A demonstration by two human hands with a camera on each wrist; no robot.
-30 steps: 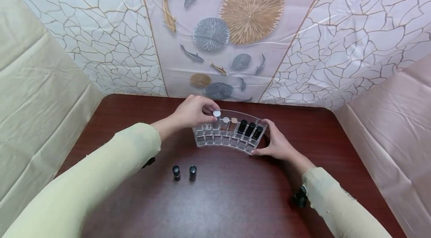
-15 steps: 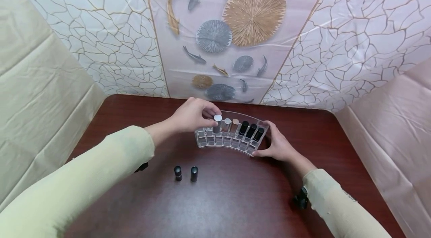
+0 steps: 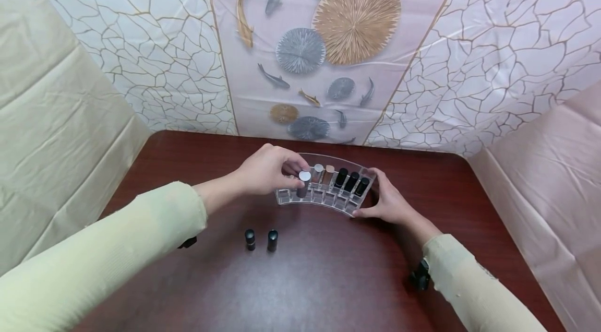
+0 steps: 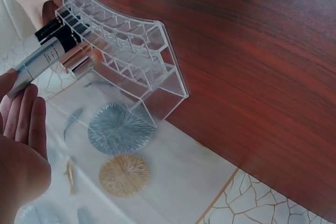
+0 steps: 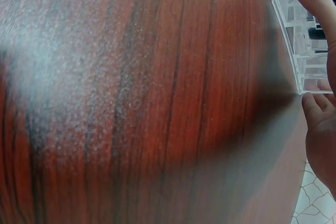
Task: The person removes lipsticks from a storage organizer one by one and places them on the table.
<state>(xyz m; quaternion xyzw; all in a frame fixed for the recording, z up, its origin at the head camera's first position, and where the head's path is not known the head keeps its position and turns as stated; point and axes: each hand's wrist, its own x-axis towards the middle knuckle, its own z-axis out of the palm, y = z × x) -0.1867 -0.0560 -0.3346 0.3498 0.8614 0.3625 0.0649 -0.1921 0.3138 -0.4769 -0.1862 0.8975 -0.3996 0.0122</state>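
Observation:
My left hand pinches a silver-capped lipstick tube between thumb and fingers, over the left part of a clear lipstick organizer. In the left wrist view the tube shows a silver barrel with a black end, which points toward the organizer. My right hand grips the organizer's right end, thumb at its front corner. The organizer's back row holds a silver-topped lipstick, a copper-toned one and several black ones. Front compartments look empty.
Two black lipsticks stand upright on the dark red-brown wooden table, nearer to me than the organizer. Behind the table hangs a patterned cloth, with plain cloth at both sides.
My left hand has drawn the silver-capped tube from the organizer's back row toward me, over the front row. My right hand keeps its grip. The head view has shifted slightly.

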